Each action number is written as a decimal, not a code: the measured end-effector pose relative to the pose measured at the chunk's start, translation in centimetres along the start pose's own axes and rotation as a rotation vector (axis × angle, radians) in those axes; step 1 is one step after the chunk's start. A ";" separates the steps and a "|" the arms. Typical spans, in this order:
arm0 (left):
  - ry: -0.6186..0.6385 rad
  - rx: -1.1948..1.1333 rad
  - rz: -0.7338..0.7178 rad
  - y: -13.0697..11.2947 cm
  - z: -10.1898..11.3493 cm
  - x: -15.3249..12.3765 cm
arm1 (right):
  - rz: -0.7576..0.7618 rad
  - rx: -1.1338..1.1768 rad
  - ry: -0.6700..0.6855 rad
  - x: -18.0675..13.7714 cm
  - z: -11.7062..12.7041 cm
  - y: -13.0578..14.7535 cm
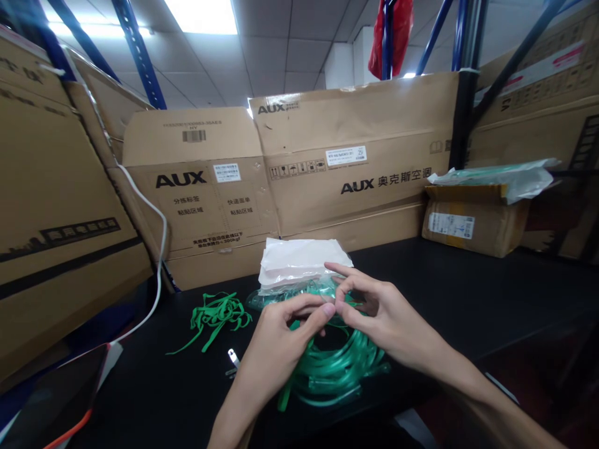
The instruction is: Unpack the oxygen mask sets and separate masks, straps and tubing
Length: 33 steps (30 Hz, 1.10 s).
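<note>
A coil of clear green tubing (334, 368) lies on the black table (468, 299) in front of me. My left hand (281, 340) is over the coil's left side, its thumb and forefinger pinched together. My right hand (374, 308) meets it fingertip to fingertip, pinching the same spot; a small piece of the green tubing seems to be between them, mostly hidden. Behind the hands rests a stack of white plastic bags (299, 259). A small metal clip (233, 360) lies just left of my left wrist.
A loose bundle of green straps (218, 317) lies to the left. A phone (56, 405) with a white cable (156, 249) sits at the near left corner. AUX cardboard boxes (346, 156) wall off the back; a smaller open carton (472, 218) stands at the right.
</note>
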<state>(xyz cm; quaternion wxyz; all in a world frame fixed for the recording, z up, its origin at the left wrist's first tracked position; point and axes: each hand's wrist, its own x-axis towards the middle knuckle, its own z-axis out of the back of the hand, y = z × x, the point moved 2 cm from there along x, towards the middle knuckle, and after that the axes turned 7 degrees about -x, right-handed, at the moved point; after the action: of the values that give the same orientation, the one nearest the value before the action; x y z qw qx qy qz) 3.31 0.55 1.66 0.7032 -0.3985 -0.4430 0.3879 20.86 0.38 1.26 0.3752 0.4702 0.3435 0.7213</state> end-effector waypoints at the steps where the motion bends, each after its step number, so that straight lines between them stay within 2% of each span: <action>1: 0.001 0.012 0.000 0.0 0.1 0.0 | -0.004 0.016 0.010 0.0 0.1 0.0; 11: 0.063 -0.017 0.063 0.4 0.0 0.1 | -0.035 0.063 0.031 0.7 2.2 0.1; 18: 0.053 -0.078 0.076 0.4 -0.1 0.4 | -0.032 0.071 0.118 0.4 1.7 0.0; 26: 0.085 -0.108 0.088 1.1 0.0 0.5 | -0.017 -0.020 0.074 0.5 1.4 -0.3; 33: 0.071 -0.007 0.071 0.8 -0.3 0.2 | -0.034 -0.003 0.058 0.5 1.3 -0.3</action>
<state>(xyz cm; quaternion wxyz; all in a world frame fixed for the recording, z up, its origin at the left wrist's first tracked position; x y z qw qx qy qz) 3.47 1.02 0.92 0.7028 -0.4299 -0.4049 0.3966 21.97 1.14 1.60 0.3780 0.4425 0.3612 0.7286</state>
